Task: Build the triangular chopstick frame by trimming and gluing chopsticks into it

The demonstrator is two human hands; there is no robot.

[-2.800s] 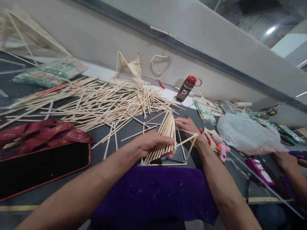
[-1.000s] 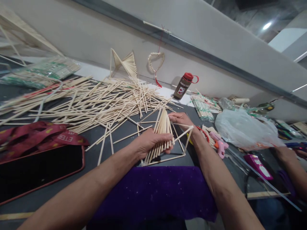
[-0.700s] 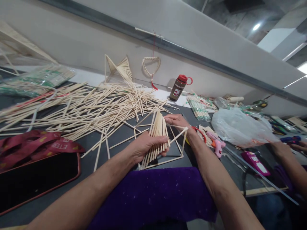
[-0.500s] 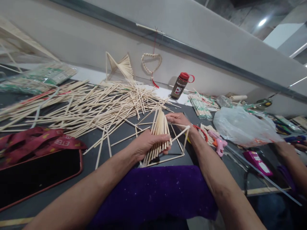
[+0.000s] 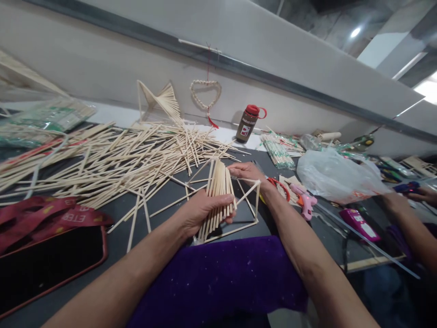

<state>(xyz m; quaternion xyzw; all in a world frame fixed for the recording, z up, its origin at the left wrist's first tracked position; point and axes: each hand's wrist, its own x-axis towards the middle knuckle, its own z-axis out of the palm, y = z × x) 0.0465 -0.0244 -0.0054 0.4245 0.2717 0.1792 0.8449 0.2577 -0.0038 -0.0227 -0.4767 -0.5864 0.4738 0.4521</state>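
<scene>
Slim, smooth wooden sticks form a twisted fan point(image 5: 218, 184) over the dark surface point(image 5: 319, 234), just beyond a plush purple cloth point(image 5: 221, 282). The left grip point(image 5: 200, 207) is wrapped around it, thumb across the sticks. The right grip point(image 5: 247, 172) is narrow at its far edge; what it pinches is unclear. Beyond lies a tangled stick heap point(image 5: 136, 159).

The fanned, slim wooden sticks point(image 5: 220, 180) are plain cream, the flat fabric lanyard point(image 5: 68, 216) maroon, patterned with yellow motifs.
</scene>
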